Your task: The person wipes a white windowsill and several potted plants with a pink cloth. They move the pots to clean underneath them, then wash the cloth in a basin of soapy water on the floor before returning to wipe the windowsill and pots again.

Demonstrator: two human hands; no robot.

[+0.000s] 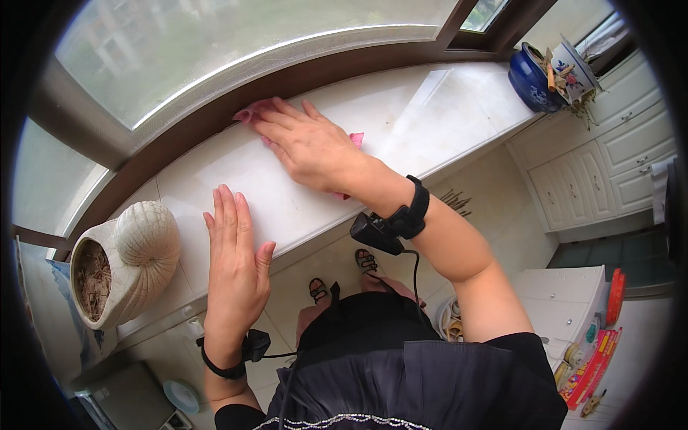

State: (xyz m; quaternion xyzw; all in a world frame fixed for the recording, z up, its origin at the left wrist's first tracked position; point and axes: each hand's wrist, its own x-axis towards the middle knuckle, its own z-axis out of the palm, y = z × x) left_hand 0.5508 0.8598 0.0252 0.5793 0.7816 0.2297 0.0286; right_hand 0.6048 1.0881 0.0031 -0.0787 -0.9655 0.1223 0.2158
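My right hand (306, 142) lies flat over a pink cloth (263, 109) on the white windowsill (408, 123). The cloth sticks out past the fingertips and at both sides of the palm, and the rest is hidden under the hand. Its far end touches the foot of the brown window frame (188, 122). My left hand (234, 258) holds nothing. Its fingers are extended and the thumb is spread, above or at the sill's front edge; whether it touches the sill I cannot tell. To its left stands a shell-shaped ceramic planter (142, 252) with dry soil inside.
A blue pot (529, 80) and a white floral pot (574, 70) stand at the sill's right end, with dry plant matter. White cabinets (586, 166) line the right side. Below are a low white cabinet (564, 290), a red box (594, 371) and a pale round basin (181, 396).
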